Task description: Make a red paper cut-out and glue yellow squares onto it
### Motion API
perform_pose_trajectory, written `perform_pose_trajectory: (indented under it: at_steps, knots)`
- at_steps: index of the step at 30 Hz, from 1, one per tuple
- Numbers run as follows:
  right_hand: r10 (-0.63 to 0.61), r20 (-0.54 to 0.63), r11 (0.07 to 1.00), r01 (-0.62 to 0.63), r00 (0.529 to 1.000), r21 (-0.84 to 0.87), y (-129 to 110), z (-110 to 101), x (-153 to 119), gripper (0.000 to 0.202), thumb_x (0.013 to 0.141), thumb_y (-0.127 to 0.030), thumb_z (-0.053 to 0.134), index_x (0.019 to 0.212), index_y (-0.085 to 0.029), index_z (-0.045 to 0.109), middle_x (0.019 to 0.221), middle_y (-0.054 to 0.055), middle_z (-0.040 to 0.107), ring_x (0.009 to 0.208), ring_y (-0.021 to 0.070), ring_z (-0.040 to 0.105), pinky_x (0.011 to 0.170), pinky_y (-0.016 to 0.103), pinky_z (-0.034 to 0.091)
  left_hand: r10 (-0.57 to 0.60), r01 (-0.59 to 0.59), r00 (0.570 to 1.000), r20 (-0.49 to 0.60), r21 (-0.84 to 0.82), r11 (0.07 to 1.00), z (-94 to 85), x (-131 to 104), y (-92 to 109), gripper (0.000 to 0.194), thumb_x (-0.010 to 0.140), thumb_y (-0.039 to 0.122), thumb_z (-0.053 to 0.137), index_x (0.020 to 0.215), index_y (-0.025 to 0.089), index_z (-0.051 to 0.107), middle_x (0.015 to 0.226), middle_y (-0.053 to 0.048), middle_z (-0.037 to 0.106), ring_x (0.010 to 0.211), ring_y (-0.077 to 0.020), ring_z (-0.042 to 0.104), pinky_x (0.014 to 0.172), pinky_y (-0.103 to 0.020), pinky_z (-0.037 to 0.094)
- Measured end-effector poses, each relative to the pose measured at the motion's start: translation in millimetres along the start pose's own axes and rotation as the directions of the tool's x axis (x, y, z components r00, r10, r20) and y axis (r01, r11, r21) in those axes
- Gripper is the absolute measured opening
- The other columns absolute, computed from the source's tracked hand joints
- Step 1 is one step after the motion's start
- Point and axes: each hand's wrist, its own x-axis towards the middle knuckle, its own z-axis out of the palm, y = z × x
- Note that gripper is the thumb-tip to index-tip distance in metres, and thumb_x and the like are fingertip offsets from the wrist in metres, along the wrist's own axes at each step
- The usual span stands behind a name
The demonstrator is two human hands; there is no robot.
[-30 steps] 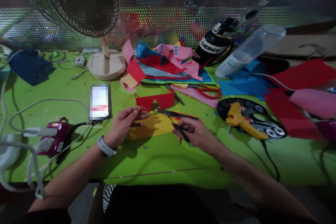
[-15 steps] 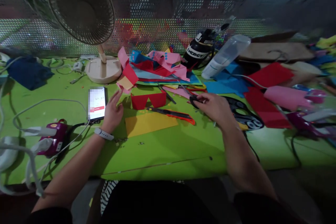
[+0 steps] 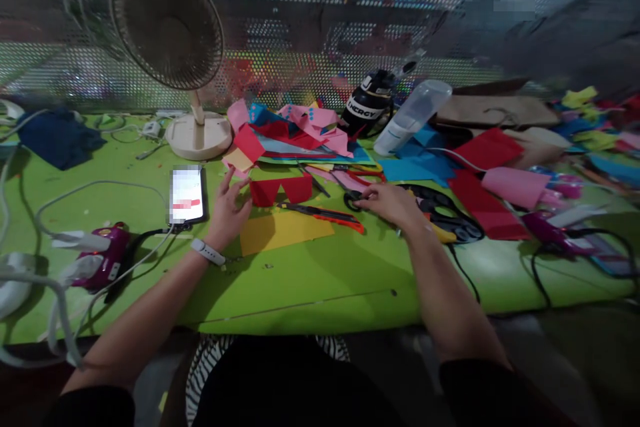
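Your right hand (image 3: 393, 203) has left the knife (image 3: 323, 213) lying on the counter (image 3: 310, 280) above the yellow paper (image 3: 285, 230); it now curls on black scissors (image 3: 354, 199), its grip closing on their handle; your left hand (image 3: 227, 210), released and empty, has come off the paper, hovering beside the phone (image 3: 187, 195).

Phone (image 3: 188, 195) lies flat on the table (image 3: 310, 280), left of centre; desk fan (image 3: 173, 47) stands behind it. Left hand (image 3: 227, 210) rests between phone and paper sheet (image 3: 285, 230). Utility knife (image 3: 323, 213) lies just behind the sheet. Right hand (image 3: 393, 203) lies right of the knife, touching scissors (image 3: 354, 199). Paper scraps (image 3: 300, 133) are heaped behind these, with a tipped bottle (image 3: 413, 117) to their right.
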Motion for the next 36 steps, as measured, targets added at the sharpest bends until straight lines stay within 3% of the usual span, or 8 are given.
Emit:
perform_pose_trajectory:
  at_steps: [5, 10, 14, 17, 20, 23, 27, 36]
  knots:
    - [-0.093, -0.262, 0.986, 0.125, 0.961, 0.107, -19.9, 12.4, -2.5, 0.021, 0.084, -0.036, 0.058, 0.092, -0.019, 0.07, 0.089, 0.007, 0.071, 0.081, 0.0212, 0.064, 0.069, 0.029, 0.043, 0.03, -0.035, 0.998, 0.064, 0.079, 0.996, 7.3, 1.1, 8.2, 0.052, 0.082, 0.019, 0.06, 0.133, 0.018, 0.048, 0.155, -0.018, 0.025, 0.145, -0.0321, 0.023, 0.115, -0.053, 0.028]
    - [-0.286, -0.209, 0.952, 0.302, 0.935, 0.047, -52.8, 24.3, -3.2, 0.028, 0.08, -0.038, 0.064, 0.098, -0.018, 0.068, 0.102, 0.01, 0.065, 0.081, 0.0216, 0.062, 0.069, 0.031, 0.044, -0.06, 0.047, 0.994, 0.093, 0.137, 0.989, 17.5, 16.4, 13.9, 0.063, 0.075, 0.015, 0.063, 0.135, 0.015, 0.044, 0.157, -0.022, 0.018, 0.147, -0.0372, 0.012, 0.115, -0.057, 0.021]
    - [-0.312, -0.231, 0.935, 0.342, 0.922, 0.099, -57.4, 24.8, -3.8, 0.024, 0.082, -0.038, 0.061, 0.092, -0.018, 0.067, 0.096, 0.008, 0.063, 0.074, 0.019, 0.059, 0.068, 0.03, 0.044, -0.172, 0.179, 0.982, -0.081, 0.093, 0.979, 36.3, 43.1, 29.1, 0.066, 0.072, 0.013, 0.063, 0.135, 0.015, 0.043, 0.157, -0.021, 0.018, 0.147, -0.0357, 0.012, 0.118, -0.054, 0.014]
    - [-0.293, -0.249, 0.939, 0.327, 0.923, 0.109, -44.3, 17.9, -11.6, 0.021, 0.084, -0.035, 0.055, 0.088, -0.018, 0.067, 0.092, 0.008, 0.064, 0.075, 0.0192, 0.06, 0.071, 0.031, 0.045, -0.231, 0.239, 0.953, -0.194, 0.021, 0.971, 53.2, 59.1, 46.3, 0.064, 0.075, 0.014, 0.06, 0.136, 0.013, 0.042, 0.157, -0.022, 0.017, 0.147, -0.0348, 0.014, 0.119, -0.051, 0.014]
    - [-0.275, -0.237, 0.957, 0.29, 0.932, 0.029, -12.3, 4.5, -26.1, 0.021, 0.085, -0.028, 0.05, 0.092, -0.019, 0.067, 0.099, 0.009, 0.066, 0.088, 0.022, 0.062, 0.077, 0.032, 0.047, -0.089, 0.095, 0.984, -0.153, 0.029, 0.995, 60.9, 69.0, 56.8, 0.061, 0.076, 0.015, 0.059, 0.136, 0.017, 0.044, 0.158, -0.016, 0.018, 0.148, -0.033, 0.011, 0.119, -0.051, 0.015]
    - [-0.225, -0.262, 0.968, 0.183, 0.939, -0.173, 34.4, -7.1, -39.5, 0.031, 0.082, -0.023, 0.049, 0.108, -0.016, 0.064, 0.114, 0.013, 0.064, 0.107, 0.0281, 0.059, 0.09, 0.038, 0.045, 0.046, -0.039, 0.995, -0.089, 0.081, 0.996, 55.4, 80.8, 53.7, 0.059, 0.074, 0.014, 0.061, 0.131, 0.02, 0.049, 0.158, -0.012, 0.023, 0.148, -0.0319, 0.011, 0.119, -0.052, 0.016]
    - [-0.054, -0.125, 0.94, 0.008, 0.991, -0.342, 85.5, -6.2, -41.9, 0.046, 0.078, -0.03, 0.056, 0.119, -0.009, 0.059, 0.125, 0.021, 0.059, 0.113, 0.0346, 0.057, 0.091, 0.042, 0.046, 0.022, -0.017, 0.999, -0.045, 0.126, 0.992, 45.4, 97.1, 43.1, 0.05, 0.075, 0.015, 0.062, 0.125, 0.018, 0.056, 0.15, -0.014, 0.038, 0.146, -0.0312, 0.022, 0.118, -0.049, 0.022]
    - [-0.067, 0.015, 0.909, 0.067, 0.998, -0.412, 84.5, -2.5, -31.8, 0.04, 0.082, -0.036, 0.055, 0.108, -0.006, 0.063, 0.108, 0.026, 0.065, 0.103, 0.0349, 0.06, 0.088, 0.041, 0.044, 0.131, -0.168, 0.977, 0.169, 0.228, 0.959, 46.0, 66.1, 43.3, 0.049, 0.08, 0.025, 0.064, 0.126, 0.012, 0.055, 0.152, -0.02, 0.034, 0.144, -0.0323, 0.026, 0.116, -0.047, 0.025]
